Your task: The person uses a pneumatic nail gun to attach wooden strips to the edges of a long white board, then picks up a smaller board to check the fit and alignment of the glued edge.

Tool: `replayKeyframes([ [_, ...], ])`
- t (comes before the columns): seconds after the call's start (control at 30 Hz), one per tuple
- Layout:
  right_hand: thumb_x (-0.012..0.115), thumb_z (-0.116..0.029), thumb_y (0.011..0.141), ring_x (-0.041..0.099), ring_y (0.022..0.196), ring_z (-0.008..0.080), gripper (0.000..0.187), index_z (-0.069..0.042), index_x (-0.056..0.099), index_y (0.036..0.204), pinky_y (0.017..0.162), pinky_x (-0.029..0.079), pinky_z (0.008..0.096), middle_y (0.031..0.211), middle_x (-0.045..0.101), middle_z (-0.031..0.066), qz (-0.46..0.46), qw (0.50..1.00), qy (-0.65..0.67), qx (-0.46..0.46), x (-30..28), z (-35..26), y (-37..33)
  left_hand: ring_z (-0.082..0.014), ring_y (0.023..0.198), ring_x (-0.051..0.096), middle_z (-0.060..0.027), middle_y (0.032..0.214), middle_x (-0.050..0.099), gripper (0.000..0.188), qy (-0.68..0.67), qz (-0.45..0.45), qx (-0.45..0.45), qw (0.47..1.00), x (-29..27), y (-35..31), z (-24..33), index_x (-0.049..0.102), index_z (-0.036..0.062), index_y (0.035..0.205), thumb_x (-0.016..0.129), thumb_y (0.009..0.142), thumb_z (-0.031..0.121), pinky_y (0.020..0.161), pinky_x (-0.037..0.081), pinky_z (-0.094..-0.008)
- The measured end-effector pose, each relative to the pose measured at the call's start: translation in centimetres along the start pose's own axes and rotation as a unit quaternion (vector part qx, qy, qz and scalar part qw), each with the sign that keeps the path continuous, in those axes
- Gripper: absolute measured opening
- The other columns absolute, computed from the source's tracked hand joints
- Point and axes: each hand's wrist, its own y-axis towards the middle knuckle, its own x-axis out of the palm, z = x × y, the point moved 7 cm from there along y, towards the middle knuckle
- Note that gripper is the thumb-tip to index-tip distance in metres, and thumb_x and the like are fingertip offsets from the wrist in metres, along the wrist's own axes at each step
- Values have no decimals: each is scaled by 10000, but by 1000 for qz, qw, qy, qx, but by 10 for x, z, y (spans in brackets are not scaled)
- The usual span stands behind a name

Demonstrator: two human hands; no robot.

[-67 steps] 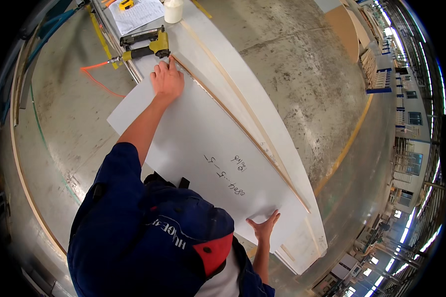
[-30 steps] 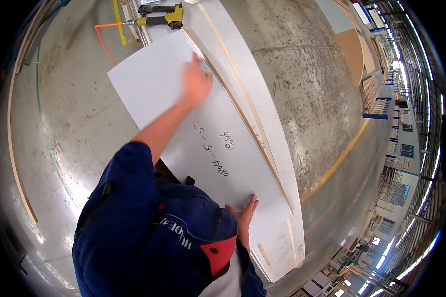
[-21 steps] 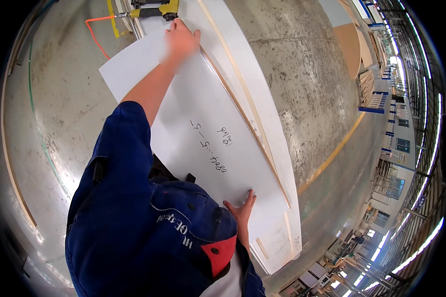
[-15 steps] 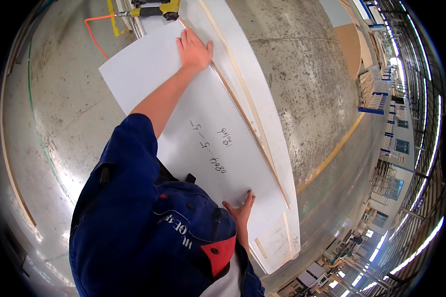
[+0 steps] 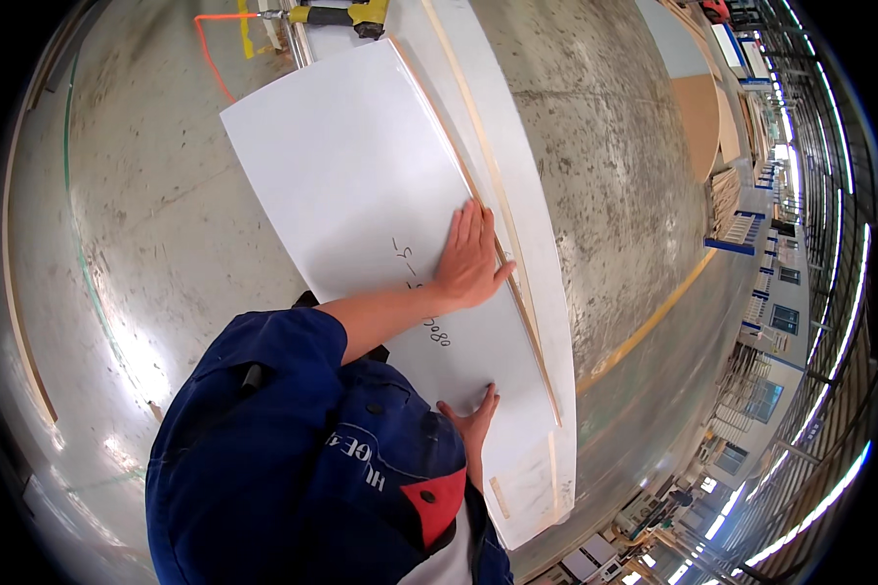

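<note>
A white panel (image 5: 332, 146) with handwriting on its face lies on a larger white board (image 5: 546, 322). My left hand (image 5: 473, 255) lies flat on the panel, near its wood-coloured long edge strip (image 5: 534, 336), fingers stretched out. Lower down, my right hand (image 5: 473, 419) rests on the same panel close to my body, thumb and fingers apart; the wrist is partly hidden by my jacket. Neither hand holds anything. At the panel's far end sits a yellow and black air nail gun (image 5: 346, 17), away from both hands.
An orange air hose (image 5: 203, 54) runs from the nail gun down behind the panel. Thin wood strips (image 5: 488, 146) lie on the larger board. Off to the right, brown sheets (image 5: 695, 122) and a blue-ended rack of boards (image 5: 732, 229) stand on the concrete floor.
My left hand has slid along the panel from its far end toward my right hand, now over part of the handwriting. My right hand stays put. The view has shifted slightly.
</note>
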Motion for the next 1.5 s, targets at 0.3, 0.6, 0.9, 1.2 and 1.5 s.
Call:
replayKeyframes([
  [0.3,950,-331,608,227,1468,474,1286,-3,157,1565,1172,294,482,1557,208,363,5,1000,9,-3,2,0,-3,-449,1425,293,-279,1536,316,808,-55,126,-3,990,-55,40,-79,183,-91,1513,604,950,307,1223,152,-533],
  [0.6,931,-335,638,209,1489,438,1262,-10,147,1571,1168,305,476,1588,216,305,8,1000,16,-13,-2,-7,-2,-373,1453,284,-271,1522,347,834,135,172,-96,971,-138,174,-208,100,-132,1507,561,969,308,1237,173,-454],
  [0.9,928,-332,633,307,1444,448,1269,-52,130,1580,1138,340,505,1569,239,319,22,999,22,-9,-1,-2,-6,-381,1474,255,-294,1532,327,813,143,82,-17,986,-68,96,-112,163,-153,1489,518,999,391,1243,156,-476],
  [1.2,908,-326,671,319,1437,458,1191,-70,177,1575,1132,341,516,1583,231,309,12,1000,-2,20,-3,-1,-9,-393,1474,256,-314,1504,363,833,102,49,23,993,-18,31,-39,210,-193,1452,580,972,379,1235,158,-474],
  [1.5,904,-251,671,305,1441,458,1124,-95,243,1566,1143,300,584,1571,260,310,-12,998,51,-37,-25,35,-52,-398,1487,226,-317,1518,342,841,81,73,-6,994,32,-14,18,198,-190,1456,592,965,368,1238,135,-483],
])
